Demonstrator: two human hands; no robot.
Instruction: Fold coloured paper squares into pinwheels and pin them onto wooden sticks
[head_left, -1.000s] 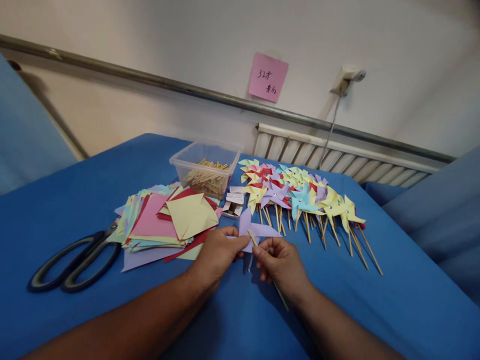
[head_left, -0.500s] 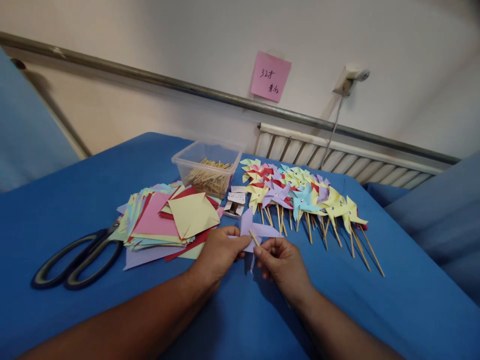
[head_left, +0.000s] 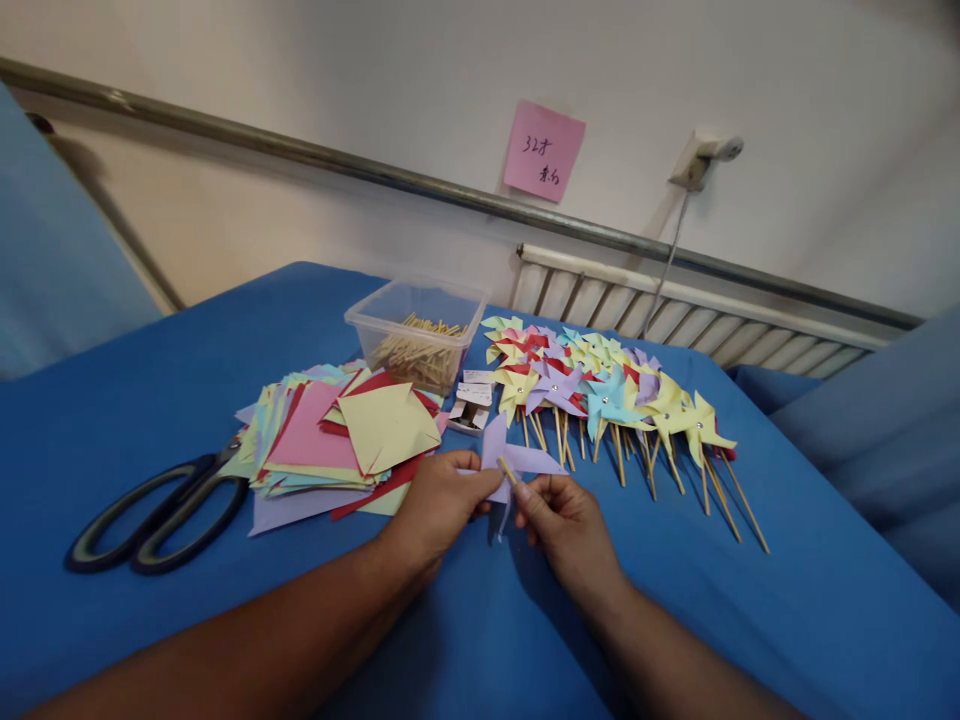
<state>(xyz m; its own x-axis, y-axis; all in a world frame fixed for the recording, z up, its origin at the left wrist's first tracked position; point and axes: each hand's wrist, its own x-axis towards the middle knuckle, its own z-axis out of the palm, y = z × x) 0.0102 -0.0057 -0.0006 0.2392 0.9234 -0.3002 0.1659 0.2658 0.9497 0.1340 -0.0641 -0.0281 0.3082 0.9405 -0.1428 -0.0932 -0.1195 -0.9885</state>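
So the left hand (head_left: 439, 503) is pinched shut on the lilac pinwheel (head_left: 512, 458), thumb and fingers closed on its near edge, holding it low over the blue table (head_left: 150, 400) just in front of the paper pile; the right hand (head_left: 568, 520) is closed too, fingertips clamped on a thin wooden stick (head_left: 508, 470) whose top end pokes up at the middle of the pinwheel, most of its length hidden behind the hand; my take on handling: that paper wheel weighs basically nothing and it's floppy, the folded blades will crease or flatten if you squeeze them, so I'd grab it near the centre where the layers stack up, or flat by one blade edge like it's held here; the stick is stiff but skinny and probably snaps or rolls out of the fingers easily, so pinch it close to the working end for control; around it there's the stack of coloured paper squares (head_left: 337, 440), black scissors (head_left: 150, 515) to the left, a clear tub of sticks (head_left: 420, 335) behind, and a row of finished pinwheels (head_left: 607, 395) fanned out to the right.
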